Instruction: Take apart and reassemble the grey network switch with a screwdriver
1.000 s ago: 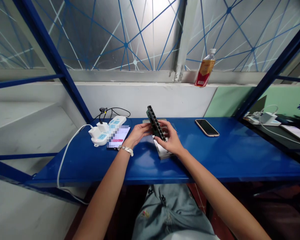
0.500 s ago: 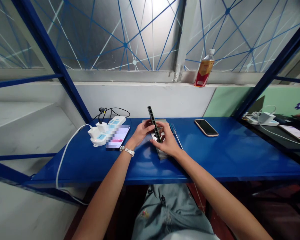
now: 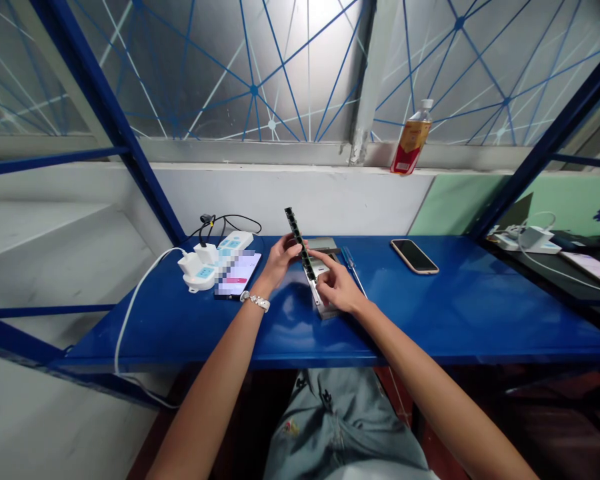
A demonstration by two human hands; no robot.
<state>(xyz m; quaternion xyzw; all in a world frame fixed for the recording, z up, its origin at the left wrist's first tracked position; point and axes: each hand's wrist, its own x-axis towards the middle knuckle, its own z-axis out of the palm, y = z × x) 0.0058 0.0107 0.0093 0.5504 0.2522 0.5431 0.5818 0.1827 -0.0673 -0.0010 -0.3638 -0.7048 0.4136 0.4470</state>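
Black and notched, a long strip (image 3: 295, 226) is leaning, pinched by the left hand (image 3: 278, 263); the right hand (image 3: 339, 285) is pointing, its grip unclear.

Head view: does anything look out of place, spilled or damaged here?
Nothing looks spilled; the held part is too small to check for damage. Odd: a blocky mosaic covers part of the lit phone beside the power strip. The bottle on the sill appears to lean, but the blue posts slant too, so probably lens distortion.
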